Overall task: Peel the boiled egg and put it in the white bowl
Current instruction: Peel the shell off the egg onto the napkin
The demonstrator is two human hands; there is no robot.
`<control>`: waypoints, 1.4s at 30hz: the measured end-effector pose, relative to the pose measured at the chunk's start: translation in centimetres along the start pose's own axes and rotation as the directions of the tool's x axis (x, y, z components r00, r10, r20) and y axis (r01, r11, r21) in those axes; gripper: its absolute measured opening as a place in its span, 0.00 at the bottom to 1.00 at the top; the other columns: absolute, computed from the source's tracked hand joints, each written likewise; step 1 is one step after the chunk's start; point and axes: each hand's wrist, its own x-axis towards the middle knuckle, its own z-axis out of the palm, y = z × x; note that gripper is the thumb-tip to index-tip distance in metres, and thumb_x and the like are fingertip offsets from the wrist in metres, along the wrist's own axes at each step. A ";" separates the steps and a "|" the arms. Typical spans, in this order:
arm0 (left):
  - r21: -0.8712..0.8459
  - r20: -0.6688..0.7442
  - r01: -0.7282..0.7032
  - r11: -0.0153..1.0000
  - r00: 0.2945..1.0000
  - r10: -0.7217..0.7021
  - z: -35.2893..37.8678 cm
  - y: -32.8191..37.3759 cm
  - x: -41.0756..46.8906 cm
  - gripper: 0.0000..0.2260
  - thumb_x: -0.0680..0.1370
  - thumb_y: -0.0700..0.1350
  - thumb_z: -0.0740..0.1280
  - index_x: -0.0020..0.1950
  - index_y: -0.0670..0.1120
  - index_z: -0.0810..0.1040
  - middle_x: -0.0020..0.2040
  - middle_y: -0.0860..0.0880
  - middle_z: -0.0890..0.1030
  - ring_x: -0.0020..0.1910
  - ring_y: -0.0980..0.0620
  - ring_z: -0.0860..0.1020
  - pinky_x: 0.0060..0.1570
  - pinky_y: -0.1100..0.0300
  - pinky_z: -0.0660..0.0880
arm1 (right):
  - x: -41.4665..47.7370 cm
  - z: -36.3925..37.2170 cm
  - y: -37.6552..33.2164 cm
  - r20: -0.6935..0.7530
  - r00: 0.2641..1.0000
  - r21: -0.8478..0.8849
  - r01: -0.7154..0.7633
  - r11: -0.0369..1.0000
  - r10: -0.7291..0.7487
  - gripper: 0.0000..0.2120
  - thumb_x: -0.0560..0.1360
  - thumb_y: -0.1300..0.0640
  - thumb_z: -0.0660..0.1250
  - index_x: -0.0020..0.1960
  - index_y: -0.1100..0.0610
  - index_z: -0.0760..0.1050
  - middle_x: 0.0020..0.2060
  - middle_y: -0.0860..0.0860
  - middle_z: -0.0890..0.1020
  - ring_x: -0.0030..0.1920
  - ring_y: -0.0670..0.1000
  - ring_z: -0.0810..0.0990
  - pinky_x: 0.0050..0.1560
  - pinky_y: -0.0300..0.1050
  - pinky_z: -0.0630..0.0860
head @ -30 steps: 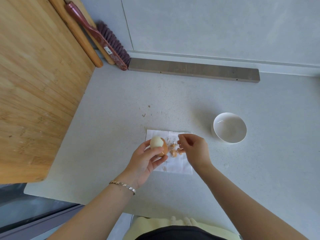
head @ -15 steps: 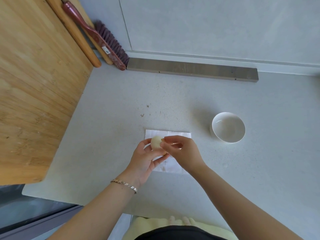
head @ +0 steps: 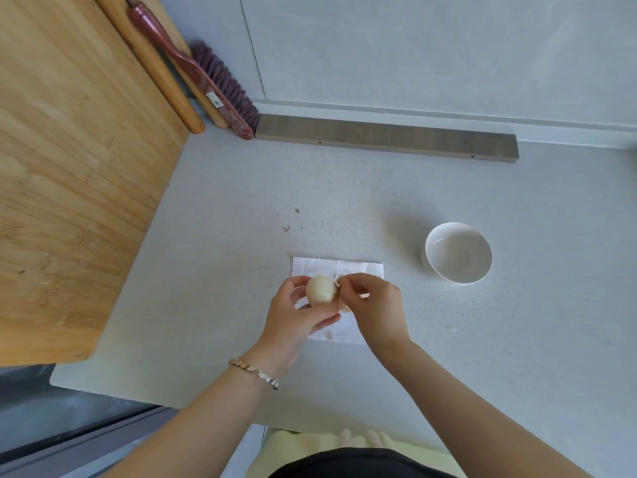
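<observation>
My left hand (head: 296,319) holds the boiled egg (head: 320,288) above a white paper napkin (head: 312,267). Most of the egg shows bare and pale. My right hand (head: 374,307) touches the egg's right side, thumb and forefinger pinched on a bit of brown shell (head: 339,282). More shell pieces lie on the napkin under my right hand, mostly hidden. The white bowl (head: 458,252) stands to the right of the napkin with nothing in it.
A large wooden board (head: 69,167) covers the left of the grey counter (head: 241,208). A hand brush (head: 213,81) and wooden rods lean in the back corner. A grey wooden bar (head: 386,138) lies along the wall. The counter's front edge runs close to my body.
My right hand came back from the shell pieces on the napkin to the egg and now pinches shell at its right side. The egg shows less brown shell than before.
</observation>
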 end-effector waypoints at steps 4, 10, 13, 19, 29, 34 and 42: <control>-0.190 0.033 0.079 0.979 0.997 -0.074 -0.2 0.4 0.2 0.18 0.69 0.30 0.70 0.56 0.43 0.72 0.57 0.41 0.77 0.47 0.46 0.81 0.46 0.56 0.82 | 1.4 -0.5 1.7 0.025 0.999 -0.243 -0.017 0.970 0.024 0.10 0.74 0.61 0.62 0.39 0.63 0.79 0.34 0.57 0.77 0.34 0.52 0.72 0.32 0.40 0.67; -0.314 0.088 0.177 0.933 0.984 -0.157 -0.7 0.6 0.6 0.16 0.72 0.29 0.67 0.56 0.41 0.71 0.58 0.37 0.77 0.51 0.44 0.80 0.45 0.56 0.82 | 2.2 -0.8 3.0 0.242 0.965 -0.508 0.040 0.860 0.098 0.16 0.78 0.58 0.57 0.65 0.59 0.68 0.62 0.57 0.72 0.61 0.55 0.72 0.61 0.46 0.70; -0.332 0.084 0.195 0.923 0.981 -0.177 -0.6 0.6 0.7 0.17 0.72 0.30 0.66 0.59 0.40 0.69 0.61 0.36 0.75 0.52 0.43 0.80 0.44 0.57 0.82 | 1.8 -0.9 2.4 0.216 0.976 -0.454 0.113 0.884 -0.014 0.17 0.76 0.57 0.61 0.64 0.58 0.69 0.60 0.56 0.72 0.62 0.54 0.69 0.61 0.42 0.68; -0.381 0.098 0.233 0.895 0.972 -0.212 -0.3 0.6 0.9 0.15 0.76 0.39 0.65 0.60 0.35 0.72 0.58 0.37 0.76 0.47 0.45 0.80 0.46 0.53 0.82 | -0.1 -0.5 -0.6 0.216 0.963 -0.070 0.182 0.981 -0.163 0.15 0.67 0.53 0.72 0.54 0.53 0.77 0.45 0.43 0.75 0.43 0.39 0.75 0.46 0.24 0.70; -0.406 0.049 0.241 0.882 0.969 -0.242 0.7 1.0 0.2 0.13 0.76 0.42 0.65 0.57 0.35 0.75 0.50 0.40 0.79 0.43 0.45 0.81 0.36 0.59 0.82 | -1.1 0.8 0.4 0.056 0.960 -0.077 0.279 0.957 -0.276 0.13 0.71 0.59 0.69 0.55 0.55 0.78 0.40 0.42 0.74 0.43 0.41 0.74 0.46 0.28 0.71; -0.402 0.015 0.206 0.892 0.976 -0.219 1.3 0.5 0.0 0.19 0.76 0.40 0.65 0.64 0.33 0.70 0.50 0.41 0.81 0.39 0.50 0.84 0.36 0.59 0.82 | -1.0 0.7 0.8 0.035 0.975 0.006 0.219 0.976 -0.220 0.09 0.73 0.61 0.65 0.51 0.56 0.80 0.39 0.45 0.75 0.42 0.40 0.75 0.45 0.26 0.69; -0.367 0.019 0.232 0.901 0.970 -0.242 0.8 1.3 -0.1 0.10 0.75 0.41 0.67 0.54 0.39 0.73 0.55 0.38 0.75 0.43 0.45 0.80 0.39 0.57 0.82 | 1.5 0.0 1.9 0.048 0.999 -0.233 0.015 0.972 -0.004 0.10 0.75 0.62 0.62 0.54 0.59 0.78 0.46 0.55 0.79 0.43 0.49 0.75 0.45 0.36 0.70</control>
